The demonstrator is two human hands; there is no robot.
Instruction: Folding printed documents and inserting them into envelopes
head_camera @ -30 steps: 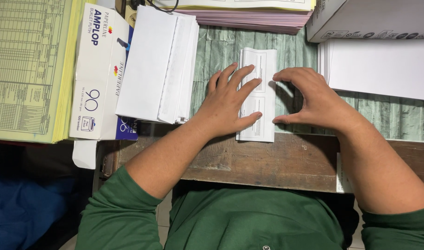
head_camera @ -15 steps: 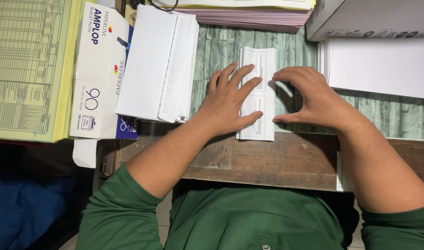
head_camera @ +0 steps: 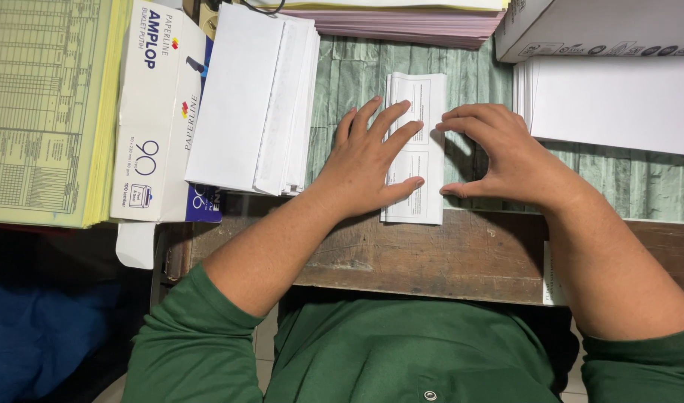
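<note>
both hands rest on a folded white printed paper sheet (head_camera: 415, 149) lying on the green-patterned tabletop (head_camera: 357, 82), seen from above. left hand (head_camera: 368, 160) lies flat with fingers spread wide, its palm on the tabletop beside the sheet's left edge and its fingertips reaching across onto the paper, pinning it down. right hand (head_camera: 506, 157) is arched, thumb and curled fingertips touching the sheet's right edge, gripping nothing. the folded sheet sits directly between the two hands, its long axis running away from the person's body, its near end just over the line where the green covering meets the bare brown wooden edge (head_camera: 431, 254) of the tabletop. each hand is in contact with it, the left covering more of it.

beyond the left hand's wrist side, close by, a stack of long white paper envelopes (head_camera: 252, 97) lies slightly tilted, partly on top of a white-and-blue cardboard envelope box (head_camera: 159, 119) with printed lettering and a small orange-and-red mark. further left of that, well apart from the hands, a thick pile of pale yellow ruled forms (head_camera: 43, 112) fills the corner. ahead of both hands, a stack of pink and white sheets (head_camera: 402, 19) lies crosswise. past the right hand, a pile of plain white paper (head_camera: 618, 104) sits beneath a grey-white cardboard box (head_camera: 596, 26) with a row of small dark symbols along its side. green sleeves (head_camera: 200, 343) frame the bottom.
</note>
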